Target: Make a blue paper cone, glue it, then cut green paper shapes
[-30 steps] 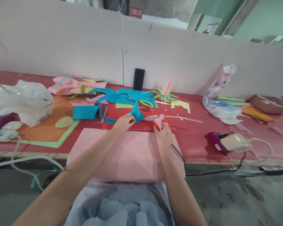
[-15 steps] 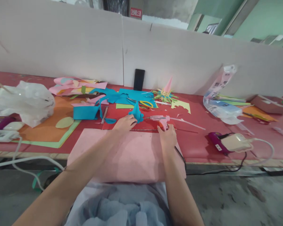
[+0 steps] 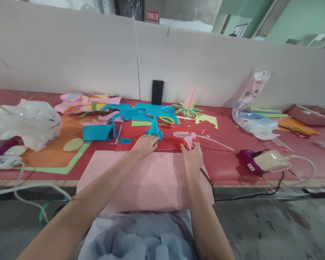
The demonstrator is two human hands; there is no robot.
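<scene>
Cone upright over red sheet, left hand holding its base. Right hand grips glue gun at sheet's right. Risk: swing toward sheet's middle, nozzle burns fingers.

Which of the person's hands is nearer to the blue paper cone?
Left: the left hand is at the base of the blue paper cone. The right hand is off to its right, holding the pink glue gun.

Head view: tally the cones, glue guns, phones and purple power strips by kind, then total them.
Cones: 2 (blue cone, pink cone)
Glue gun: 1
Phone: 1
Purple power strips: 2
Total: 6
</scene>
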